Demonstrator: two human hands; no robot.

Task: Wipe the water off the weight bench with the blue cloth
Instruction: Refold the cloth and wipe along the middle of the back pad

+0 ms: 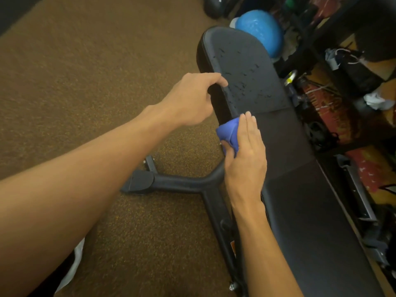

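The black padded weight bench (pixel 285 146) runs from the lower right up to the centre top. Its far pad is speckled with water drops (pixel 242 73). My left hand (pixel 190 99) grips the left edge of that wet pad, fingers curled round the rim. The bunched blue cloth (pixel 228 131) lies at the bench's left edge, just below the wet part. My right hand (pixel 246 155) presses on the cloth with straight fingers, its thumb tucked under the fabric.
The bench's black steel leg (pixel 171 183) spreads over the brown speckled floor (pixel 85 71) at left. A blue exercise ball (pixel 261 28) sits beyond the bench's far end. Dark shelving with cluttered gear (pixel 353 67) lines the right side, close to the bench.
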